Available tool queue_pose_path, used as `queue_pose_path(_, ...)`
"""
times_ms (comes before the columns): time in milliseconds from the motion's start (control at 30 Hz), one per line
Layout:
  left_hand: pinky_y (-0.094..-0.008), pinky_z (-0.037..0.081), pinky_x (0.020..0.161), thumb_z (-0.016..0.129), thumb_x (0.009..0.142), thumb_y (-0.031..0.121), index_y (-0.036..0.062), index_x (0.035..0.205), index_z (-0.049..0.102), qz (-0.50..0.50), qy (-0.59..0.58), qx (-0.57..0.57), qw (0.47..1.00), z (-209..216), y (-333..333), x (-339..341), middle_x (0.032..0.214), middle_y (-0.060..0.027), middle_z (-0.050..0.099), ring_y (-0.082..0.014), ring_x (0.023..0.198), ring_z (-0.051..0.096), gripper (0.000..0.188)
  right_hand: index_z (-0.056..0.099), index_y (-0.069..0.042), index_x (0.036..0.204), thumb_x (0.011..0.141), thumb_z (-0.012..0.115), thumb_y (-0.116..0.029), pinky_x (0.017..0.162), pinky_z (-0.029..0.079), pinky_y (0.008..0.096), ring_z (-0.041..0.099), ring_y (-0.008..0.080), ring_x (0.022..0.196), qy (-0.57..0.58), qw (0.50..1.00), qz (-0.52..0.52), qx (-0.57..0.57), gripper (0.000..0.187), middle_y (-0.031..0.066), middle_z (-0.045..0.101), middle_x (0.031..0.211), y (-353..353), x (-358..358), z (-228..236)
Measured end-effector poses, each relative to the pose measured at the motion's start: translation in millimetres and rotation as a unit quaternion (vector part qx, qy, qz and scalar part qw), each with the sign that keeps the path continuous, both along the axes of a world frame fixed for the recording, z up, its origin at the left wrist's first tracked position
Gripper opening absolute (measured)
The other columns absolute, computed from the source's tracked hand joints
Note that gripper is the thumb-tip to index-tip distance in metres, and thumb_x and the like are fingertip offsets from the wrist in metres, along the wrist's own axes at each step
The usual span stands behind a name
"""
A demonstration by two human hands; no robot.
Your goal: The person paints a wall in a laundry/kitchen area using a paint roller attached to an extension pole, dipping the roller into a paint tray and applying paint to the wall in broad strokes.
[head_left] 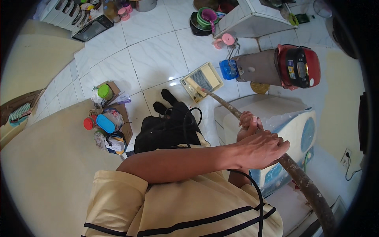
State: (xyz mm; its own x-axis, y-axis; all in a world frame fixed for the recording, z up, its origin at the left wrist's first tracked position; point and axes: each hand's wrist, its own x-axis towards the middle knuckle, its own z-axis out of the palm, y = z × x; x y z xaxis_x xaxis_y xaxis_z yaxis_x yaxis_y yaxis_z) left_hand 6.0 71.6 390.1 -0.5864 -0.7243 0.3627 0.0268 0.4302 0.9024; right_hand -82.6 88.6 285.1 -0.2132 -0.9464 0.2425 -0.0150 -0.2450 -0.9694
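Observation:
My left hand [263, 149], its arm crossing in front of me from the left, is wrapped round a long brown wooden pole [302, 181]. Farther along the same pole my right hand [248, 123] grips it too, partly hidden behind the left hand and wrist. The pole slants from the lower right down to a cream paint roller [194, 84], which lies in a paint tray [218, 78] on the floor. Inside the tray a grey ridged area shows beside the roller. The tray stands a little ahead of my feet [169, 96].
A washing machine [260, 103] stands right, beneath my hands. Beyond it are a red rice cooker [313, 67] on a grey stand [258, 68] and a blue glass holder [228, 70]. Jars and boxes [125, 122] sit left. A tiled counter [252, 23] juts out ahead.

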Motion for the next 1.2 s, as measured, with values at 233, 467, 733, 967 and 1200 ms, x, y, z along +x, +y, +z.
queue_pose_path(233, -0.0463, 0.047, 0.065, 0.052, 0.08, 0.005, -0.0023, 0.083, 0.045, 0.005, 0.009, -0.005, 1.0, -0.1, 3.7, -3.0, 0.07, -0.0186, 0.056, -0.0341, 0.067, 0.06, 0.011, 0.038, -0.006, 0.06, 0.093, 0.038, -0.005, 0.064, 0.04, 0.036, 0.038, 0.0172, 0.049, 0.011, 1.0, -0.018, -0.012, 0.033, 0.0061, 0.042, 0.052, 3.1, -0.4, -0.1)
queue_pose_path(467, -0.0449, 0.046, 0.063, 0.051, 0.081, 0.006, -0.0029, 0.084, 0.046, -0.015, 0.028, -0.002, 0.999, 3.2, 7.8, -11.1, 0.068, -0.0175, 0.056, -0.0328, 0.066, 0.06, 0.011, 0.037, -0.006, 0.059, 0.093, 0.039, -0.006, 0.061, 0.04, 0.036, 0.037, 0.0174, 0.048, -0.004, 1.0, -0.02, -0.002, 0.034, 0.0067, 0.041, 0.051, 8.7, -3.1, 9.7)
queue_pose_path(733, -0.0434, 0.047, 0.065, 0.052, 0.079, 0.004, -0.0034, 0.084, 0.046, -0.052, 0.007, 0.003, 0.999, 8.0, 6.1, -14.1, 0.068, -0.0181, 0.056, -0.0326, 0.066, 0.06, 0.011, 0.036, -0.006, 0.058, 0.093, 0.04, -0.007, 0.057, 0.038, 0.0357, 0.036, 0.0173, 0.047, 0.0, 0.997, -0.076, 0.014, 0.035, 0.0066, 0.04, 0.05, 13.1, -2.7, 13.3)
queue_pose_path(967, -0.0437, 0.05, 0.063, 0.054, 0.08, 0.007, -0.0038, 0.087, 0.048, -0.046, -0.004, -0.005, 0.999, 2.7, 1.5, -18.2, 0.073, -0.02, 0.058, -0.0341, 0.068, 0.062, 0.014, 0.038, -0.006, 0.061, 0.095, 0.038, -0.007, 0.058, 0.039, 0.0348, 0.037, 0.0172, 0.047, 0.005, 0.999, -0.054, -0.001, 0.033, 0.0063, 0.041, 0.052, 6.4, -6.4, 7.4)
queue_pose_path(1200, -0.0461, 0.049, 0.065, 0.054, 0.081, 0.008, -0.0036, 0.091, 0.049, -0.041, -0.019, 0.001, 0.999, 4.8, -6.5, -14.4, 0.077, -0.0198, 0.06, -0.0345, 0.072, 0.063, 0.016, 0.039, -0.008, 0.064, 0.096, 0.04, -0.017, 0.065, 0.04, 0.0363, 0.041, 0.0177, 0.055, -0.001, 1.0, 0.006, -0.018, 0.032, 0.0043, 0.042, 0.058, 2.7, -33.7, -20.4)
